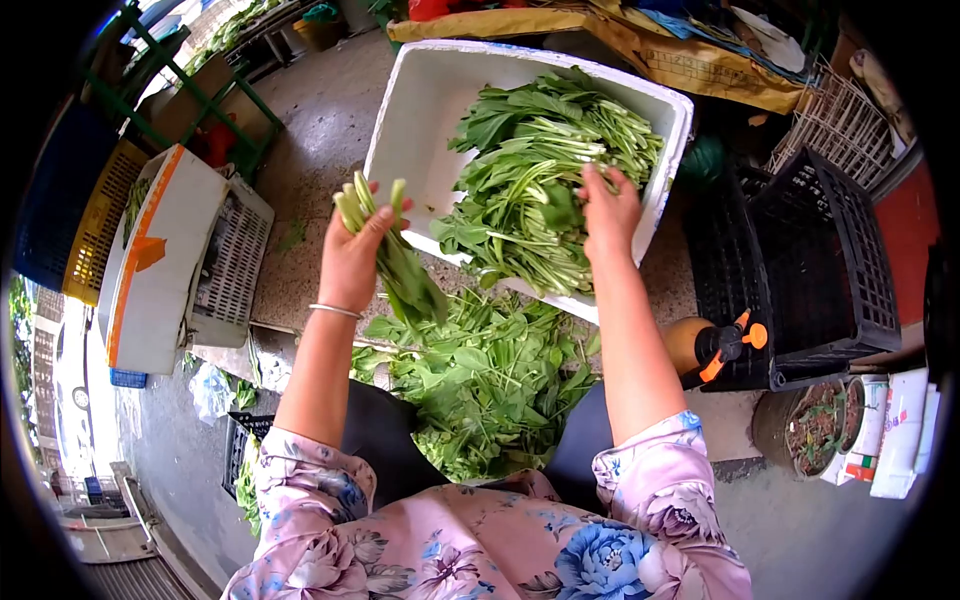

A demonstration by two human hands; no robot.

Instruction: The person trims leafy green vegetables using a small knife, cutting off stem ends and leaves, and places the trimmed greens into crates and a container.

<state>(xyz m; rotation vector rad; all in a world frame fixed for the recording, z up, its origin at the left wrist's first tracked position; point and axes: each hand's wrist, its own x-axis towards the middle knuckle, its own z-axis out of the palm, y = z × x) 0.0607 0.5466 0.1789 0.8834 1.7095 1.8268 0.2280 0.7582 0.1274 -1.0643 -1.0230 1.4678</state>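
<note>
My left hand (pixel 352 262) is closed around a bunch of leafy greens (pixel 410 285), its cut stems pointing up and its leaves hanging down. A white foam box (pixel 418 120) stands in front of me with a pile of leafy greens (pixel 540 150) lying along its right side, stems mostly to the right. Over that pile, my right hand (pixel 611 208) has its fingers curled together on a leafy green (pixel 562 210); part of the grip is hidden. Below the box, between my knees, lies a heap of loose greens (pixel 480 370).
Black plastic crates (pixel 800 270) and a spray bottle (pixel 715 348) with orange parts stand at right, near a soil-filled pot (pixel 808 425). At left are a white box with orange tape (pixel 160 260) and a yellow crate (pixel 105 220). Brown cardboard (pixel 690 75) lies behind the foam box.
</note>
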